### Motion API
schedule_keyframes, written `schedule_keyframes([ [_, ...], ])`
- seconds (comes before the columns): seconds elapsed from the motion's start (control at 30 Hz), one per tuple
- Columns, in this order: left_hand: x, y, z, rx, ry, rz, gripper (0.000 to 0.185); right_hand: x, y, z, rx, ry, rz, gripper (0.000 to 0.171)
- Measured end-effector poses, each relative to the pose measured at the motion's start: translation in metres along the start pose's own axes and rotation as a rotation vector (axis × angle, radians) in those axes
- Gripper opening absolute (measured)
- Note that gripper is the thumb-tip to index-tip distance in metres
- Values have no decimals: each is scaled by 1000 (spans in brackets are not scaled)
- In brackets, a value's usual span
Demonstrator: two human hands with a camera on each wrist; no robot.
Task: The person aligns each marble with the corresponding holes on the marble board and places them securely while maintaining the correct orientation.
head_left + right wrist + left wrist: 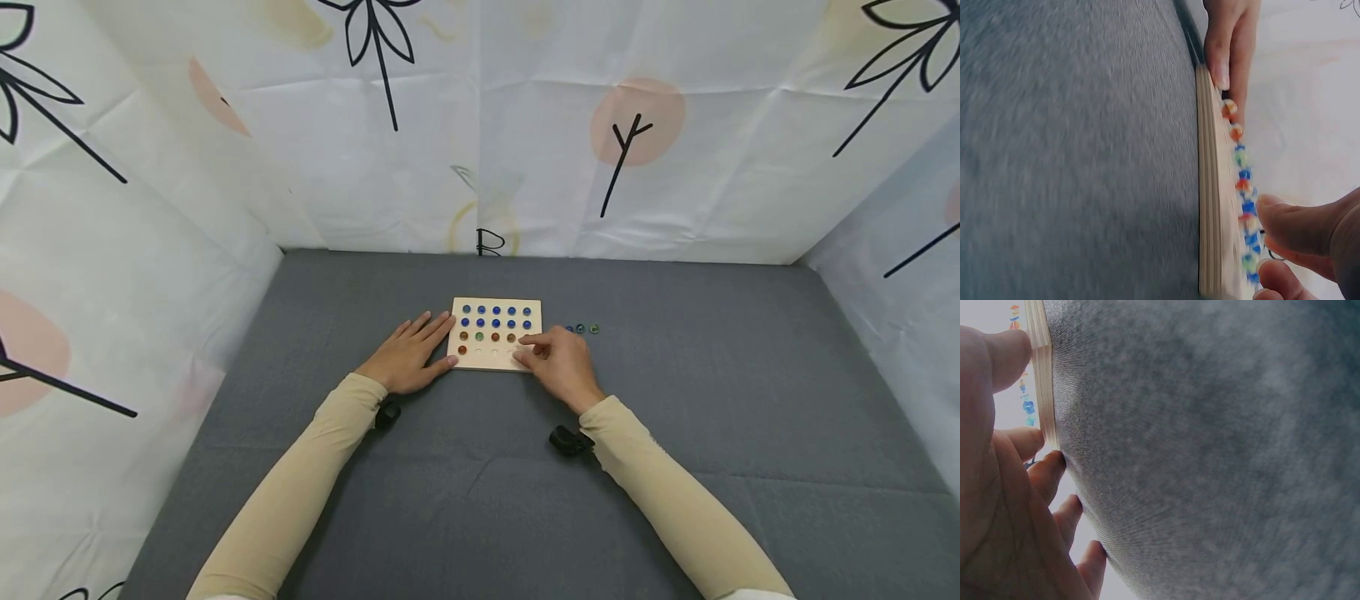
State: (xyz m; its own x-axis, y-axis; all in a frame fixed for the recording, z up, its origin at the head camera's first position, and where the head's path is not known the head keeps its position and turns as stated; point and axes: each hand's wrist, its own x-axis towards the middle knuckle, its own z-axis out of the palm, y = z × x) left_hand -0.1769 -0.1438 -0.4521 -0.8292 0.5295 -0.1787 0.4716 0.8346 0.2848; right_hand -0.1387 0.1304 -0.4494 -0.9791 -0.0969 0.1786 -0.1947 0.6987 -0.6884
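White fabric walls (540,175) with peach blots and black line-drawn plants fill the top and sides of the head view; below them a dark grey cloth (480,508) covers the table, and from my remote seat I see a flat, pale wooden board (487,364) lying on it at the centre of the frame.

Round, glassy blue marbles (497,323) fill its two upper rows; beneath sit brownish-orange marbles (496,337) and one green marble (479,337), with a single orange marble (462,350) at the lower left and bare hollows beside it; the hollows presumably keep each from rolling.

Left of centre, the person's left hand (408,353) lies with fingers spread, thumb on the board's lower left corner and fingertips along its left edge, which I read as steadying it; it grasps nothing.

At the board's right edge, the right hand (558,365) has bent fingers, thumb and forefinger tips near each other over the lower right hollows; I cannot tell whether a marble is pinched there. Just right of that hand, loose marbles (594,329) rest on the cloth, I judge within its easy reach.
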Motion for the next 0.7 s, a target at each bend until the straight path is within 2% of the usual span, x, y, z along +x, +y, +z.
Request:
schedule_keyframes([
  [0.13,1,0,1,3,1,-1,73,-1,7,-7,-2,21,2,21],
  [0.43,1,-1,2,3,-5,-5,73,-5,25,-18,-36,29,65,26],
  [0.7,1,-1,1,3,-3,-3,73,-5,35,-26,-55,51,54,25],
])
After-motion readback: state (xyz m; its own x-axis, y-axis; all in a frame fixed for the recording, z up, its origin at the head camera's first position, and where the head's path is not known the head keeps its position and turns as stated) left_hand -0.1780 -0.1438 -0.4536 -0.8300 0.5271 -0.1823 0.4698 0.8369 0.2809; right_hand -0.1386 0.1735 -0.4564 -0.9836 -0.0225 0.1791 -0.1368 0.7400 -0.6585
